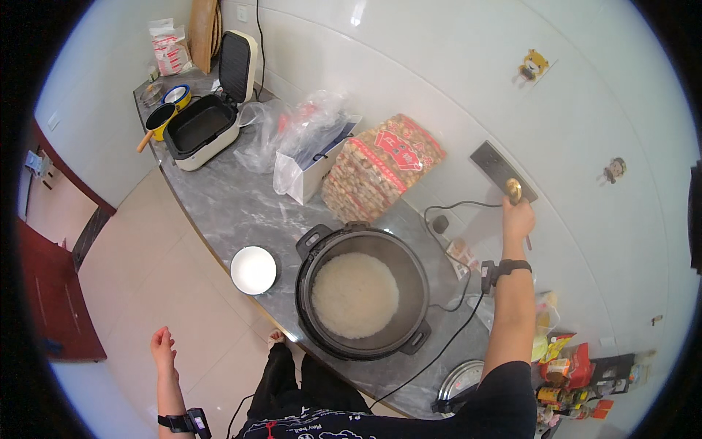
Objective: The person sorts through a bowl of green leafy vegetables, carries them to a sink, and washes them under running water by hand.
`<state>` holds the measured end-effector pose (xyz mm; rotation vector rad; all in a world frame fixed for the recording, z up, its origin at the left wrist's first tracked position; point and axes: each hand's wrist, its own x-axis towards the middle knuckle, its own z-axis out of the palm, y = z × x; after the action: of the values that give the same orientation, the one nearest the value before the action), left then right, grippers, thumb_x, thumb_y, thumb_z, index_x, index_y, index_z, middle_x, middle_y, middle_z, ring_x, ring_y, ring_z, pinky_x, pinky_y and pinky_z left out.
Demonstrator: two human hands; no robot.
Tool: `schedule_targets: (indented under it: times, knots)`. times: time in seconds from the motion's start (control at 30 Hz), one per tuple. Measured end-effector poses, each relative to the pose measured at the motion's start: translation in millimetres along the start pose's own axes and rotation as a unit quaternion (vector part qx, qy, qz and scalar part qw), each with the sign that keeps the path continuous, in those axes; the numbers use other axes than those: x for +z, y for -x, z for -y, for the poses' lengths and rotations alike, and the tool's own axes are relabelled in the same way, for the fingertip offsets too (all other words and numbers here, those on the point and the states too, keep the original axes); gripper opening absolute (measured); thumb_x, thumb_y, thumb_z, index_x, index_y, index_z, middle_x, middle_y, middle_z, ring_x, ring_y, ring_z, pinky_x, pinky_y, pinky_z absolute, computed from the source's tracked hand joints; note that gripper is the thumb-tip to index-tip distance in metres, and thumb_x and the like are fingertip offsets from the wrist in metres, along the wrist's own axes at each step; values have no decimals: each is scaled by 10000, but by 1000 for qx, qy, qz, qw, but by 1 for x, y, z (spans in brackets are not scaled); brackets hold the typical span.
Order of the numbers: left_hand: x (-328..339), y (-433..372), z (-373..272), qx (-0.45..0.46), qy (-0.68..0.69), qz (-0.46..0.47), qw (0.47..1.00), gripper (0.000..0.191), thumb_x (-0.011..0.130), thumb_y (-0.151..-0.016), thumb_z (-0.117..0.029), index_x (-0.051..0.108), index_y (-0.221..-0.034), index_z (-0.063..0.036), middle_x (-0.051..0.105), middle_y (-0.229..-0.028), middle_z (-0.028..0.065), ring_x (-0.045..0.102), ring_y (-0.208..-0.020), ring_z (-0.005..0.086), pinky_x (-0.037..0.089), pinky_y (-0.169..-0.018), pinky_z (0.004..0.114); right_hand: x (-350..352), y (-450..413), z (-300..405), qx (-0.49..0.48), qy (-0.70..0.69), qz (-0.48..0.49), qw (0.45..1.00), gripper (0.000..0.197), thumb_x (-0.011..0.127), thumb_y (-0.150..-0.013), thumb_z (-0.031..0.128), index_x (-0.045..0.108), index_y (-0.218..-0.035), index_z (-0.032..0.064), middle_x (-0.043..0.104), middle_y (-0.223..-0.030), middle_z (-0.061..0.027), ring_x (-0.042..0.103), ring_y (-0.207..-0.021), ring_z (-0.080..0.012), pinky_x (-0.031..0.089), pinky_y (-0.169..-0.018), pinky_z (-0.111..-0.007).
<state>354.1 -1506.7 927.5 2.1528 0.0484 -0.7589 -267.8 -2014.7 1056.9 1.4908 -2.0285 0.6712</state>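
Observation:
My right hand (518,218) is at the wall socket strip (488,159), closed around a gold-coloured metal spoon (513,190) whose bowl points up. A black power cord (466,203) runs to the same hand; its plug is hidden by the fingers. My left hand (163,345) hangs over the floor with loosely curled fingers and holds nothing. Before me on the counter, a large black electric cooker pot (414,269) stands uncovered with cooked white rice (356,296) inside. A white bowl (253,270) sits left of it, close to the counter's front edge.
Behind the pot lean a big bag of peanuts (384,164) and a paper bag (299,175) with plastic wrapping. An open electric griddle (203,129) stands far left beside a yellow pan (160,122). A metal lid (463,378) and several seasoning packages (565,367) lie right.

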Motion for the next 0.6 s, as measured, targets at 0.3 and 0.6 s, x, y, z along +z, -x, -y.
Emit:
schedule_targets:
  times: [0.3, 0.6]
  knots:
    - [29, -11, -18, 13, 2, 24, 1000, 282, 556, -832, -371, 539, -1016, -159, 514, -935, -49, 461, -857, 97, 353, -741, 310, -1, 0, -2, 8, 11, 19, 1000, 390, 679, -644, 402, 617, -709, 22, 618, -674, -181, 611, -652, -356, 491, -600, -432]
    - [70, -13, -47, 19, -20, 44, 999, 269, 562, -826, -360, 545, -997, -152, 523, -903, -50, 469, -825, 76, 362, -727, 305, 3, -1, 2, 18, 4, 4, 1000, 399, 670, -643, 407, 618, -681, 13, 615, -686, -198, 608, -658, -366, 486, -589, -433]
